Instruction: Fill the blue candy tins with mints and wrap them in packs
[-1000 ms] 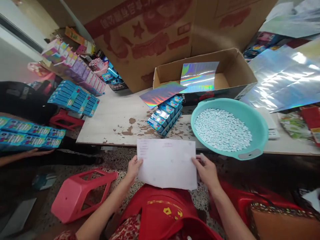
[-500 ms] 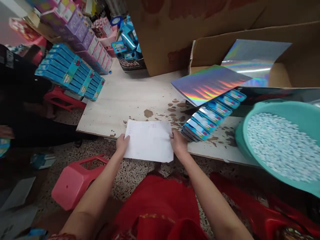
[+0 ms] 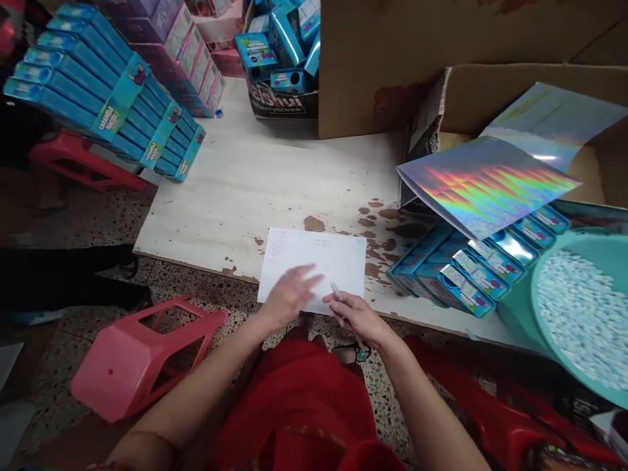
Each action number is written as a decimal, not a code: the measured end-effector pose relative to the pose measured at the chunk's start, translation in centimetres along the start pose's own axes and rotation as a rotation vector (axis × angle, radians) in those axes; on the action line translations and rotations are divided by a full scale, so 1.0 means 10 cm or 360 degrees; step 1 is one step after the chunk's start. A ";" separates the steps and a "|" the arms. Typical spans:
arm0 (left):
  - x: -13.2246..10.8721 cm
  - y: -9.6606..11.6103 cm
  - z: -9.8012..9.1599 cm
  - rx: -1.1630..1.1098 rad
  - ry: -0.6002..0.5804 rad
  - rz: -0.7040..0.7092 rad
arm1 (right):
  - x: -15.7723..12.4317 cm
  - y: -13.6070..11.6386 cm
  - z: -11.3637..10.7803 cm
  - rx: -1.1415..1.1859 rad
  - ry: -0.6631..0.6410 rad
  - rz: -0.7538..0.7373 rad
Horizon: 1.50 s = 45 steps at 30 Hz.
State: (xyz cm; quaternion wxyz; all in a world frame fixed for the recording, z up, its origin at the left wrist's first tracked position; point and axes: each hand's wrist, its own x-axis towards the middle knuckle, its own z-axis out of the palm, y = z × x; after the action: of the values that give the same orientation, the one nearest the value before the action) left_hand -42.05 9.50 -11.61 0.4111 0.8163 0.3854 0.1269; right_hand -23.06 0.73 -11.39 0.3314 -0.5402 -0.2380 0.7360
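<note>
A white sheet of paper (image 3: 338, 261) with faint handwriting near its top lies at the table's front edge, partly overhanging it. Over its lower left part hovers my left hand (image 3: 290, 293), fingers apart and somewhat blurred, with nothing visible in them. My right hand (image 3: 356, 315) is closed around a slim pen (image 3: 335, 290) at the sheet's lower right corner. The pen's upper end points toward the paper.
Blue boxes (image 3: 471, 278) stand in a row at right under a shiny holographic sheet (image 3: 483, 186). Beyond are an open carton (image 3: 520, 72) and a teal tub (image 3: 537, 314) of pale pieces. Stacked blue boxes (image 3: 108, 98) stand left; a pink stool (image 3: 122, 360) is below.
Both hands have let go of the paper's side edges, and it now rests on the table. A pen is now in my right hand. The view has shifted.
</note>
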 end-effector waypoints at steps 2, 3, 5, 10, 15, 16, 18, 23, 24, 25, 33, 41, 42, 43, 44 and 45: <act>-0.05 0.11 0.01 -0.0273 -0.0397 0.0125 | -0.06 -0.01 0.07 -0.0063 -0.0260 0.0118; -0.08 0.13 0.01 -0.0360 -0.0515 0.0123 | -0.08 -0.01 0.09 -0.0106 -0.0384 0.0171; -0.15 0.13 0.00 -0.0422 -0.0628 0.0089 | -0.13 0.01 0.11 -0.0129 -0.0573 0.0260; -0.33 0.02 -0.03 -0.0411 -0.0545 -0.0037 | -0.12 0.14 -0.02 0.0150 -0.0468 0.0407; -0.42 0.04 0.03 -0.0394 -0.0197 -0.0399 | 0.04 0.26 0.12 -0.0035 0.0198 -0.0183; -0.43 0.06 0.05 -0.0388 -0.0192 -0.0412 | 0.06 0.27 0.21 -0.0069 0.0201 -0.0272; -0.46 0.07 0.10 -0.0382 -0.0181 -0.0429 | 0.09 0.27 0.37 -0.0077 0.0192 -0.0336; -0.63 -0.15 0.01 -0.0360 -0.0023 -0.0733 | 0.17 0.15 0.35 0.0220 0.0578 -0.0442; -0.67 -0.24 -0.04 -0.0299 0.0065 -0.0813 | 0.20 0.12 0.29 0.0311 0.0719 -0.0508; -0.69 -0.34 -0.10 -0.0202 0.0174 -0.0862 | 0.23 0.08 0.23 0.0380 0.0822 -0.0561; -0.37 -1.27 -0.47 0.0585 0.0491 0.0035 | 0.83 -0.07 0.50 0.0056 0.0946 -0.0585; -0.10 -1.62 -0.49 0.0869 0.0399 0.0811 | 1.56 0.04 0.74 -0.0296 0.1244 -0.0806; -0.10 -1.61 -0.49 0.0889 0.0382 0.0784 | 1.60 0.07 0.74 -0.0383 0.1281 -0.0818; -0.10 -1.60 -0.48 0.0901 0.0370 0.0761 | 1.63 0.09 0.74 -0.0483 0.1324 -0.0836; -0.10 -1.60 -0.48 0.0907 0.0365 0.0750 | 1.66 0.12 0.74 -0.0586 0.1369 -0.0860; -0.10 -1.60 -0.48 0.0912 0.0367 0.0747 | 1.67 0.14 0.74 -0.0679 0.1406 -0.0884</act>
State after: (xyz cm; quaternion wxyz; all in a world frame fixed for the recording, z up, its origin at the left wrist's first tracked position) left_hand -53.57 17.35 -20.77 0.0801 0.9444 0.2517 0.1957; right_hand -33.70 12.32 -20.75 0.4643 -0.7692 -0.3535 0.2605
